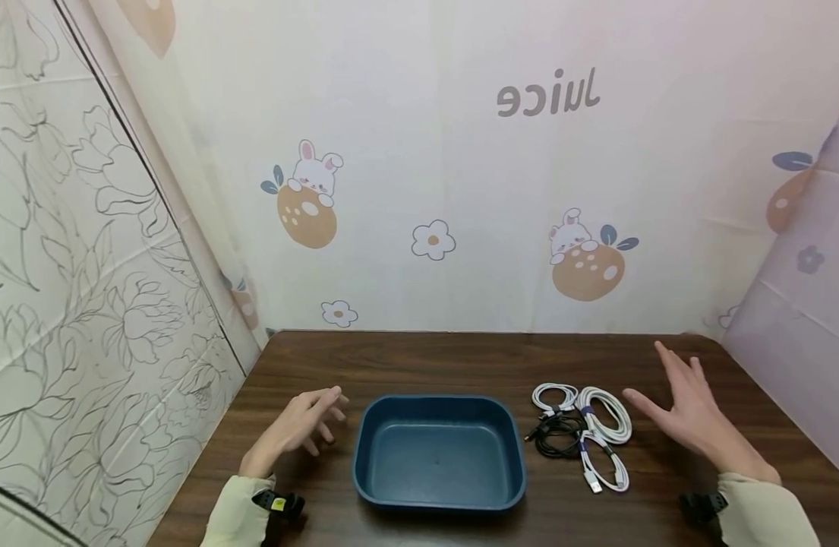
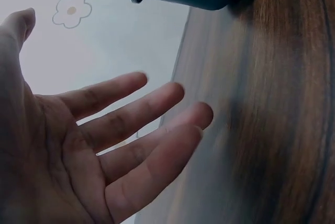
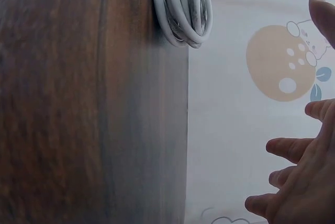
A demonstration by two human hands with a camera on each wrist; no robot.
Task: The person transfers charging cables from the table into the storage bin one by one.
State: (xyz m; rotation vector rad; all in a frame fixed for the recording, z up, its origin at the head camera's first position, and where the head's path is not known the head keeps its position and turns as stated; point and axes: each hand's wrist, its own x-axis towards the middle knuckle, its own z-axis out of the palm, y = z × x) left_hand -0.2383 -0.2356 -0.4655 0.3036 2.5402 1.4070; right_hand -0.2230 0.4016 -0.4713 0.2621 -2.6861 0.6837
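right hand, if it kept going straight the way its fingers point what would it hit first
Probably nothing on the table: the right hand has open fingers aimed up and away, toward the printed curtain. The coiled cables lie to its left, off that line. Depth is unclear.

table: dark brown wood grain, smooth, faint sheen
bin at the table's middle: dark blue plastic, matt, smooth
white cables right of the bin: glossy plastic sheath
black cable just beside the bin: duller coating
backdrop behind the table: thin printed cloth, creased, matt
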